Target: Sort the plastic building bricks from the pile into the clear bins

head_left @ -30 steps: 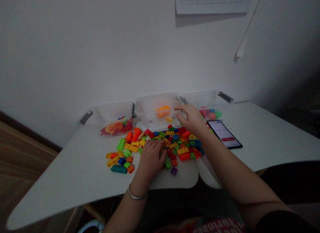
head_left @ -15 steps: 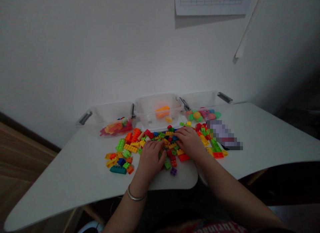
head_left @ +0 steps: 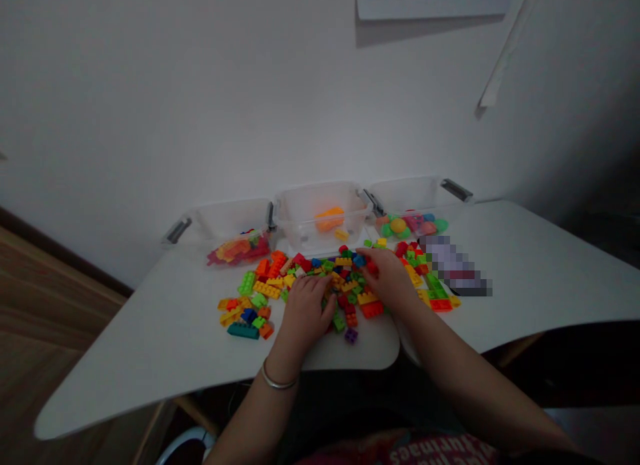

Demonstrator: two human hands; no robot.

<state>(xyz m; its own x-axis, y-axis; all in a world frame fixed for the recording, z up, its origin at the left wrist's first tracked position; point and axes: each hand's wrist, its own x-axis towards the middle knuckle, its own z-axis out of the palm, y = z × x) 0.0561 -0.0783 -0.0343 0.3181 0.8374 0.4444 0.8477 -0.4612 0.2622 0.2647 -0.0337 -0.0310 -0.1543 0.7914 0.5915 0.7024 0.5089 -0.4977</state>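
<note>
A pile of colourful toy building bricks (head_left: 350, 286) lies on the white table. My left hand (head_left: 309, 308) rests on the near left of the pile, palm down, with its fingers spread over yellow bricks. My right hand (head_left: 390, 278) is at the far right of the pile, thumb and fingers closed around a blue brick (head_left: 359, 260). A red brick (head_left: 372, 268) shows beneath its curled fingers; whether it is also held cannot be made out. A purple brick (head_left: 351, 336) lies nearest the table's front edge.
Behind the pile stand three clear bins: the left one (head_left: 230, 218) with red and orange pieces, the middle one (head_left: 293, 212) with an orange piece, the right one (head_left: 405, 192) with rounded colourful pieces. A phone-like blurred object (head_left: 455, 268) lies at the right.
My right hand has curled its fingers and closed on a blue brick. My left hand stays on the pile. The whole view has shifted slightly.
</note>
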